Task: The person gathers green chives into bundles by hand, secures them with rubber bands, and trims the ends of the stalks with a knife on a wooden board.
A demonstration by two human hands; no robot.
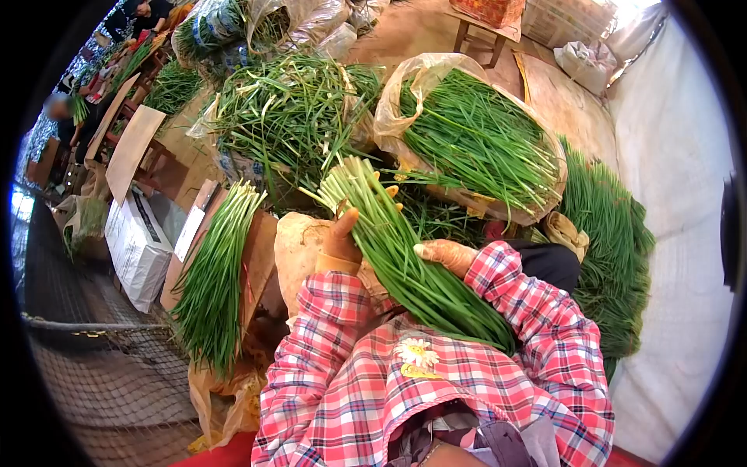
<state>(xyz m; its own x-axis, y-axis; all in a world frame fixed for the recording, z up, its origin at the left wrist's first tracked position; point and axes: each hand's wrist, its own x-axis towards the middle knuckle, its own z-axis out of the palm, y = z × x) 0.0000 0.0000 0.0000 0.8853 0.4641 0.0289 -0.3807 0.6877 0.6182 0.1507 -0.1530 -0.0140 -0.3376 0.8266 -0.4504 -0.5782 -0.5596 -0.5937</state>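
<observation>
Green bundle [405, 253], one, clasped by left hand [340, 240], right hand [447, 255]; second bundle [220, 280] on board [262, 257].

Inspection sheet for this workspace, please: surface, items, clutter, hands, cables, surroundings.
Surface: brown wooden board, bearing a bunch of green stalks.
Job's things: long green stalk bundle with pale ends.
Clutter: heap of loose, tangled green stalks; open translucent plastic bag full of stalks.
Hands: left hand grips the bundle nearer its pale ends; right hand holds farther down.
Cables: nothing seen.
Surroundings: white sheet wall right; black netting lower left; people beyond.
</observation>
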